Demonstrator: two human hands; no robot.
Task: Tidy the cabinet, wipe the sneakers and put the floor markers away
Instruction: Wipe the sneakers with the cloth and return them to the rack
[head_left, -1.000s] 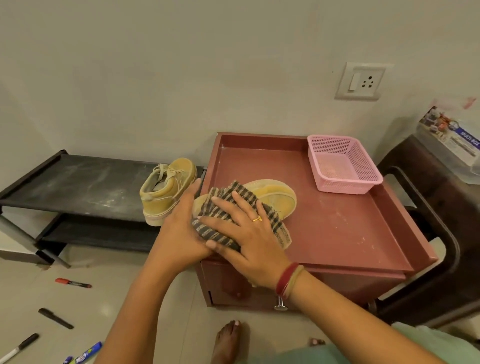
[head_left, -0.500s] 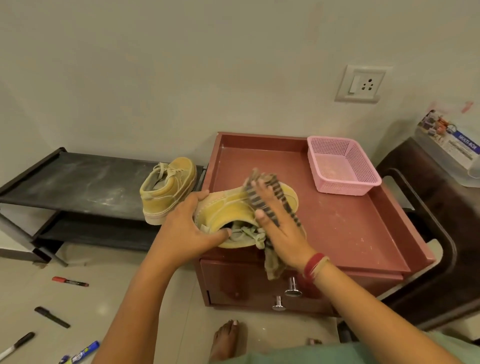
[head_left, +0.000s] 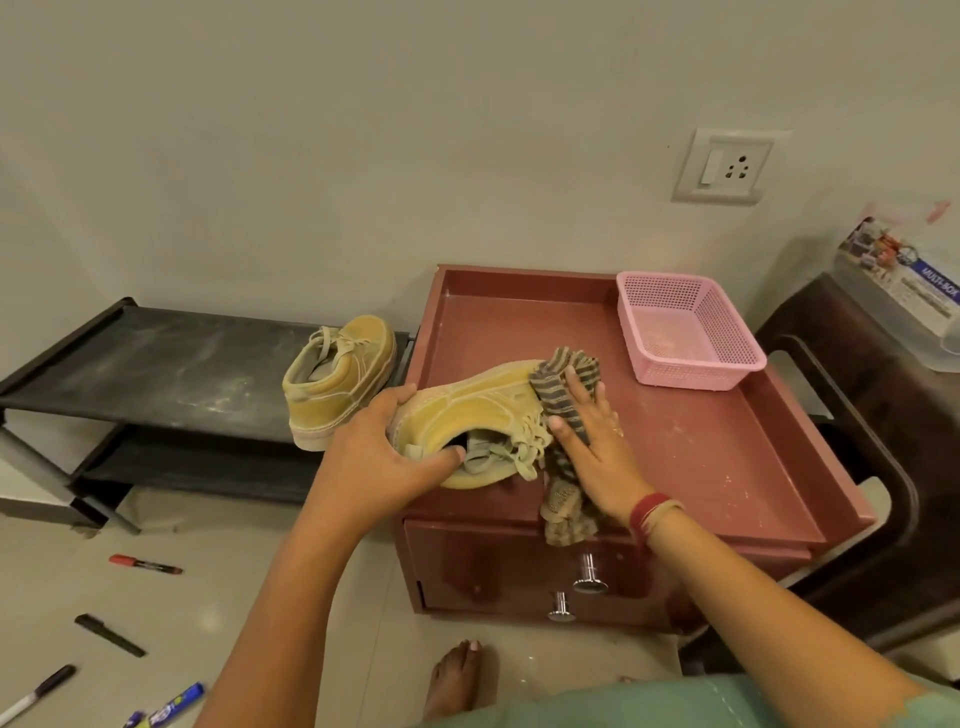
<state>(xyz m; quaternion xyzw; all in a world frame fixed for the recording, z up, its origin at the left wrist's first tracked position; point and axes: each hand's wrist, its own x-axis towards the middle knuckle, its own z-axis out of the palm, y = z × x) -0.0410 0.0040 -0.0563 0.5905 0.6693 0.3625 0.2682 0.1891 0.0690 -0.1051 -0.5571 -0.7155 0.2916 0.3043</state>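
Observation:
A yellow sneaker (head_left: 470, 405) lies tipped on its side on the red cabinet (head_left: 727, 457) top. My left hand (head_left: 374, 457) grips its heel, thumb at the collar opening. My right hand (head_left: 592, 447) presses a striped cloth (head_left: 563, 379) against the sneaker's front with straight fingers; the cloth's tail hangs over the cabinet's front edge. A second yellow sneaker (head_left: 337, 384) stands on the black shoe rack (head_left: 156, 364). Several markers lie on the floor at the left: a red one (head_left: 145, 564), a black one (head_left: 109, 634), a blue one (head_left: 176, 704).
A pink mesh basket (head_left: 685, 332) sits at the cabinet's back right corner. Two chrome knobs (head_left: 589, 574) stick out of the cabinet front. A dark chair (head_left: 857, 467) with a clear storage box (head_left: 904, 291) stands on the right. My bare foot (head_left: 457, 675) is below the cabinet.
The cloth moved from covering the sneaker's back to its front. The sneaker has been tipped onto its side, opening toward me, with my left hand around the heel.

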